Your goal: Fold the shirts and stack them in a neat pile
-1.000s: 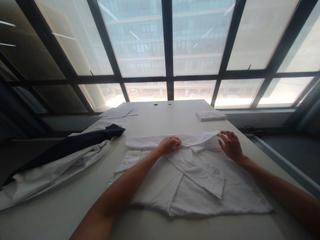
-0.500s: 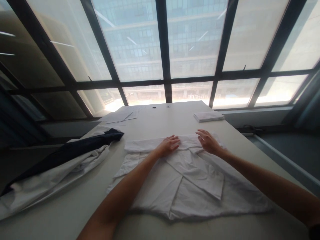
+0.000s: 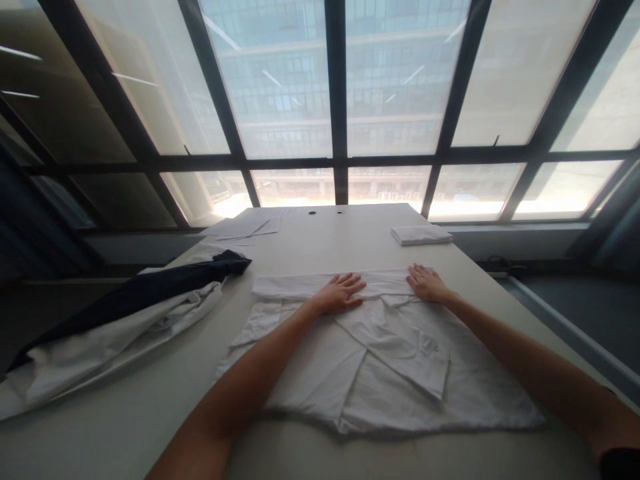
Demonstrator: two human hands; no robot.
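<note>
A white cloth garment (image 3: pixel 320 373) lies spread on the white table, its far edge folded over into a long band. A loose flap, perhaps a sleeve, lies slantwise across its middle. My left hand (image 3: pixel 341 293) rests flat on the folded band near its centre, fingers spread. Farther right, my right hand (image 3: pixel 426 283) lies on the same band near its right end, palm down with the fingers stretched out. Neither hand grips the cloth. What kind of garment it is, I cannot tell for sure.
At the left edge of the table (image 3: pixel 330 233) lie a dark blue garment (image 3: pixel 150 287) and a white one (image 3: pixel 115 340). Paper sheets (image 3: pixel 245 228) are at the far left, and a folded white cloth (image 3: pixel 421 235) sits at the far right. Tall windows stand behind the table.
My right hand has come down onto the folded band and shifted slightly right. My left hand stays on the band, its fingers spread a little wider. The camera view has shifted slightly.
</note>
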